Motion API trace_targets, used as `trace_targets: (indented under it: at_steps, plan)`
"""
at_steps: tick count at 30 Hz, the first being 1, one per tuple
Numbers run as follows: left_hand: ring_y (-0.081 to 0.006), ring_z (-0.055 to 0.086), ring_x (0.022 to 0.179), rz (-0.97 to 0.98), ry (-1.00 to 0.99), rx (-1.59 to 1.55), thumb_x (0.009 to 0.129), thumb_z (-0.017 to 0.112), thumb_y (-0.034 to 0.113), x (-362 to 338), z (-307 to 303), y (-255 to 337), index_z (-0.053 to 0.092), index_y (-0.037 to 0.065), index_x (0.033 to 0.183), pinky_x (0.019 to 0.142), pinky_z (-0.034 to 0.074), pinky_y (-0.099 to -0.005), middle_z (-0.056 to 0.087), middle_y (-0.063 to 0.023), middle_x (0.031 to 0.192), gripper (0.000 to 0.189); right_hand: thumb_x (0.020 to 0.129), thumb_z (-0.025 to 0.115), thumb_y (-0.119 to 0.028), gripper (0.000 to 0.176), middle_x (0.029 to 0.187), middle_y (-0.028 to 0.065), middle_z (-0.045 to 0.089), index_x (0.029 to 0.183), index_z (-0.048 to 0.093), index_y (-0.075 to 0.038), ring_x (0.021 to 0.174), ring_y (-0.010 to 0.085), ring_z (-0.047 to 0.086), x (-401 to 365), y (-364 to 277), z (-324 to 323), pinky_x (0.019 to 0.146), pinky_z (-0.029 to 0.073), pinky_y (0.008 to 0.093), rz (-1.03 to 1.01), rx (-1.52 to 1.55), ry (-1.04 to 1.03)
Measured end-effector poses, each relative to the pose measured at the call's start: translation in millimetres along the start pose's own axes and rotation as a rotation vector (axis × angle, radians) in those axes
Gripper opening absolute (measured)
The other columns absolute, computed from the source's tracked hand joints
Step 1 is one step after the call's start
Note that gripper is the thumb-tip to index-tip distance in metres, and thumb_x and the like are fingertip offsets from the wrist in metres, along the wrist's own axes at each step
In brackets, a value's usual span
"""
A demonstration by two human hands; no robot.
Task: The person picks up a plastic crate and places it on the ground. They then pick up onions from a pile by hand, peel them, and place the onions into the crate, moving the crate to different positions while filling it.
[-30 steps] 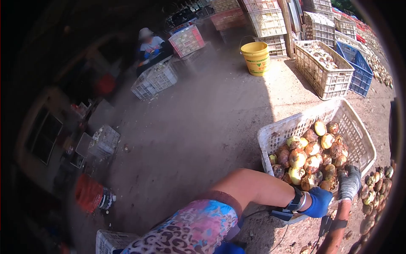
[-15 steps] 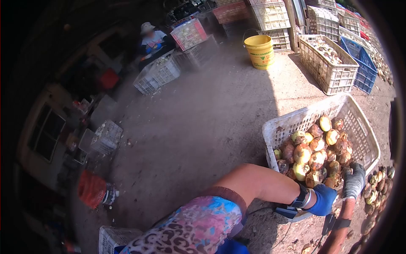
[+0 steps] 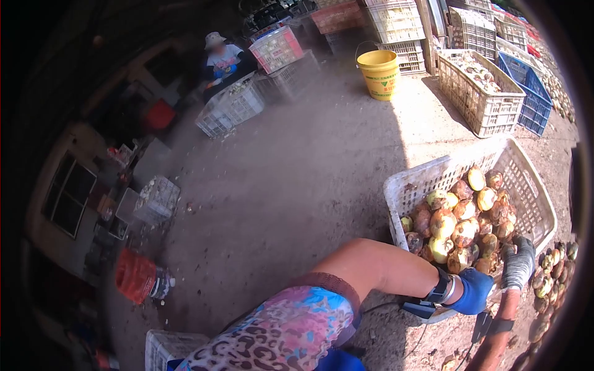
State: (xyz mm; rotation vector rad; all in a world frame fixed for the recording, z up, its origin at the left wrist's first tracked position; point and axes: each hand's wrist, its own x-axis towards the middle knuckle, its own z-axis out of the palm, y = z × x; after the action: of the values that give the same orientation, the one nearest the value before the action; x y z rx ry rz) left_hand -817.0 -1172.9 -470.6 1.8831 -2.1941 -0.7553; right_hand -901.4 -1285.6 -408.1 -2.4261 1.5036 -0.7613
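A white plastic crate [image 3: 427, 172] with slotted walls stands on the concrete, part filled with onions [image 3: 464, 232] in brown, peeling skins. My left hand [image 3: 473, 293], in a blue glove, is closed at the crate's near rim, its fingertips mostly hidden. Beside it, to the right, my right hand [image 3: 518, 264] in a grey and white glove curls over the same rim, close to the onions. Both hands appear to grip the rim. Dark straps circle both wrists.
More onions [image 3: 554, 278] lie on the ground to the right. A yellow bucket [image 3: 378, 75], a filled crate [image 3: 479, 105] and a blue crate [image 3: 526, 93] stand beyond. A seated person [image 3: 221, 59] is at the back left by a crate [image 3: 232, 108]. Another crate [image 3: 173, 340] is near my legs.
Almost nothing differs: both hands, the crate and the onions keep their places. The seated person's arms have shifted slightly.
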Motion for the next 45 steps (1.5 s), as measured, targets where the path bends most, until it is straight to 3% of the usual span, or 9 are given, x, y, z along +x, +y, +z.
trace_targets:
  at_steps: [5,15,20,28,30,31,37,42,45]
  plan:
    - [-0.0410,0.070,0.086,-0.058,0.097,-0.291,0.073,0.066,0.016,-28,-39,10,0.067,0.001,0.094,0.075,0.055,-0.0481,0.070,-0.0231,0.087,0.026,0.071,0.078,-0.015,0.031,0.105,0.0148,0.068,0.100,0.071,-0.006,0.104,0.0341,0.062,-1,-7,-7,0.093,0.049,0.0417,-0.004,-0.004,0.006]
    - [-0.0363,0.072,0.081,0.061,0.061,-0.023,0.072,0.069,0.017,11,21,-9,0.068,0.002,0.092,0.069,0.056,-0.0447,0.071,-0.0201,0.082,0.026,0.073,0.077,-0.014,0.032,0.107,0.0134,0.069,0.103,0.072,-0.006,0.105,0.0333,0.062,0,-4,-5,0.094,0.049,0.0403,0.000,-0.005,-0.002]
    - [-0.0336,0.072,0.074,-0.039,0.078,-0.085,0.070,0.070,0.017,-22,-34,11,0.070,0.003,0.085,0.063,0.055,-0.0445,0.070,-0.0176,0.078,0.021,0.074,0.077,-0.015,0.034,0.110,0.0142,0.069,0.106,0.071,-0.005,0.107,0.0336,0.062,1,-5,-8,0.096,0.048,0.0401,0.035,0.013,-0.049]
    - [-0.0316,0.071,0.075,0.097,-0.178,0.055,0.070,0.070,0.015,-3,-11,4,0.071,0.005,0.092,0.063,0.053,-0.0439,0.068,-0.0137,0.075,0.024,0.075,0.074,-0.013,0.032,0.108,0.0168,0.068,0.106,0.070,-0.003,0.105,0.0355,0.062,1,-2,-3,0.095,0.048,0.0417,0.027,-0.012,-0.018]
    - [-0.0369,0.071,0.079,0.062,0.097,0.001,0.072,0.068,0.014,10,30,-8,0.068,0.003,0.091,0.067,0.054,-0.0469,0.069,-0.0190,0.079,0.022,0.072,0.076,-0.013,0.031,0.103,0.0159,0.068,0.101,0.071,-0.005,0.102,0.0351,0.062,-2,-10,-11,0.092,0.049,0.0419,-0.019,0.006,0.002]
    - [-0.0414,0.069,0.081,-0.026,0.171,-0.302,0.073,0.066,0.013,-26,-27,7,0.065,0.002,0.094,0.070,0.054,-0.0488,0.068,-0.0220,0.083,0.023,0.071,0.077,-0.014,0.031,0.102,0.0155,0.068,0.100,0.071,-0.005,0.102,0.0350,0.062,-3,-13,-16,0.092,0.049,0.0417,-0.004,-0.006,0.002]
    - [-0.0391,0.069,0.086,-0.068,0.134,-0.306,0.076,0.066,0.016,-21,-21,8,0.062,0.002,0.095,0.075,0.054,-0.0467,0.068,-0.0231,0.086,0.024,0.070,0.079,-0.015,0.032,0.105,0.0143,0.069,0.100,0.072,-0.006,0.104,0.0339,0.062,-1,-10,-10,0.093,0.049,0.0414,0.008,0.010,-0.003]
    - [-0.0349,0.072,0.085,0.074,-0.041,0.143,0.074,0.068,0.015,15,25,-6,0.068,0.005,0.088,0.071,0.056,-0.0438,0.070,-0.0173,0.084,0.017,0.074,0.076,-0.017,0.032,0.106,0.0146,0.069,0.102,0.071,-0.005,0.104,0.0338,0.063,1,-8,-11,0.094,0.049,0.0411,0.002,0.010,-0.025]
    - [-0.0335,0.072,0.081,0.028,0.040,0.070,0.073,0.068,0.016,5,11,-1,0.069,0.006,0.087,0.068,0.056,-0.0428,0.070,-0.0159,0.081,0.018,0.074,0.076,-0.017,0.031,0.106,0.0149,0.069,0.103,0.071,-0.005,0.106,0.0340,0.062,2,-6,-10,0.094,0.048,0.0408,0.003,-0.018,-0.020]
